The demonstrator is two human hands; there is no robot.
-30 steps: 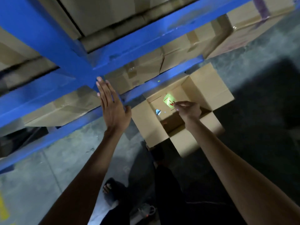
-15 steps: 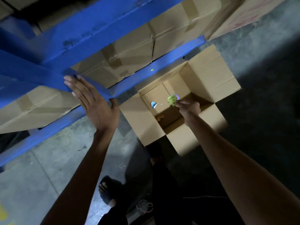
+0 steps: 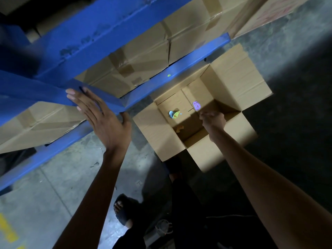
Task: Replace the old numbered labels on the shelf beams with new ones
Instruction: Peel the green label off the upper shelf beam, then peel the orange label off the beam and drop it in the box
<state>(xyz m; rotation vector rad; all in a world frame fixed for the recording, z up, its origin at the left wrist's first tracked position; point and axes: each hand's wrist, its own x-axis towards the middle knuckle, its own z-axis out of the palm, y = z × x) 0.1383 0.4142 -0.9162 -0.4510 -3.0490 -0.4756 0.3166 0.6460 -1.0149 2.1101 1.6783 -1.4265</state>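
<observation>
Concrete floor, open box, purple label just beyond R fingers

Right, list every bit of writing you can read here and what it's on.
"1-4" or "I-4": handwritten on the purple label.
Red mark on the crumpled yellow-and-blue label: unreadable.
Faint red print on the top-right carton: too blurred to read.

- Light level: dim throughout; concrete floor near black at right.
- Brightest areas: pale patch on floor at lower left; inner walls of open carton.
- Shadow: broad, dark, across floor centre.
- Sharpness: shelf beam soft at upper left; wide-angle bending at edges.
</observation>
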